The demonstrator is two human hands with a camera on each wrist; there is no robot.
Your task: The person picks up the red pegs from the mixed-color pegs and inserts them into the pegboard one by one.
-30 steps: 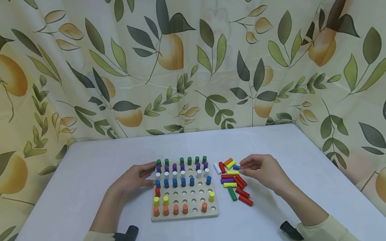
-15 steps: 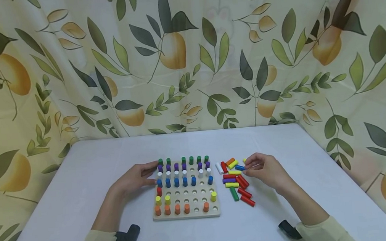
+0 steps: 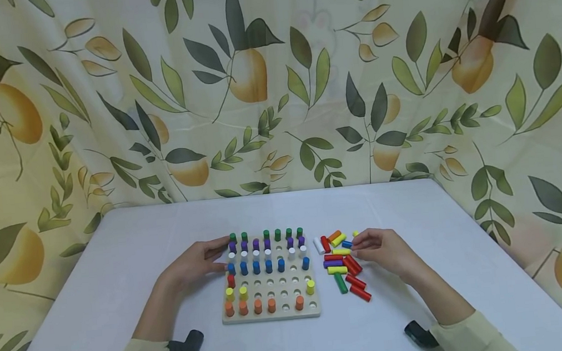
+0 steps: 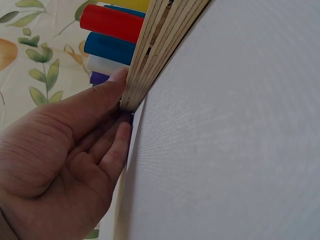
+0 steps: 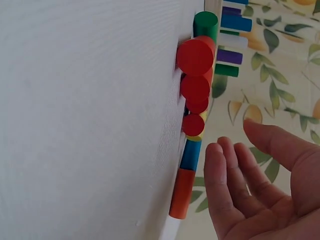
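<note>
A wooden pegboard [image 3: 271,316] stands on the table, with rows of green, purple, white, blue, red, yellow and orange pegs. My left hand [image 3: 193,264] grips its left edge near the far corner. In the left wrist view the thumb [image 4: 107,92] lies against the board's edge [image 4: 160,40], close to a white peg [image 4: 105,66]; other fingertips are hidden. My right hand [image 3: 385,253] hovers at the loose pegs, its fingertips by a blue peg [image 3: 347,244]. In the right wrist view, thumb and fingers stand apart with nothing between them, beside the blue and orange [image 5: 182,194] pegs.
Loose pegs lie right of the board: several red ones [image 3: 359,293], yellow ones [image 3: 337,270], a green one [image 3: 340,283], a purple one [image 3: 333,263] and a white one [image 3: 319,245]. A patterned curtain [image 3: 275,114] hangs behind the white table [image 3: 140,227].
My right hand drew slightly right, then came back left, covering more of the loose blue peg than half a second ago. The left hand and the pegs in the board stay the same.
</note>
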